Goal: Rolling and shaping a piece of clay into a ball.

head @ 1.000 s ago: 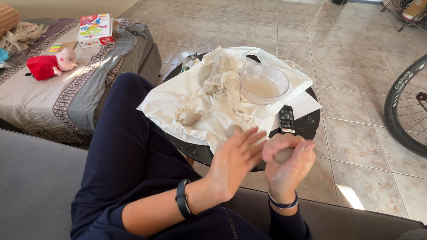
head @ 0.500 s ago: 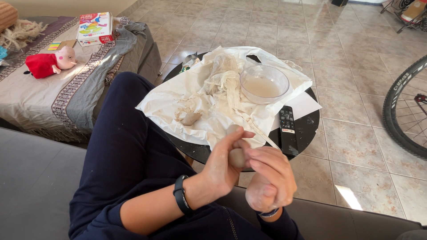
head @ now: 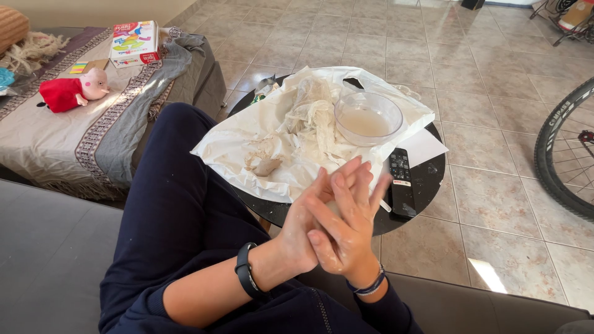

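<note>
Home living room, seen from a dark grey sofa (head: 55, 260) at the near edge. Beige tiled floor (head: 495, 111) runs to the far side; on the left a low daybed under a patterned throw (head: 117, 124) carries a red-and-pink plush toy (head: 71, 91) and a colourful game box (head: 133, 42). A small round black side table (head: 427, 185) in the middle holds a television remote (head: 401, 180), and a bicycle wheel (head: 560, 154) stands indoors at the right.

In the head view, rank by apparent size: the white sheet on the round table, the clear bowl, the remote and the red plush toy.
1. white sheet
2. clear bowl
3. remote and red plush toy: look alike; the toy lies farther away, so unsure.
</note>
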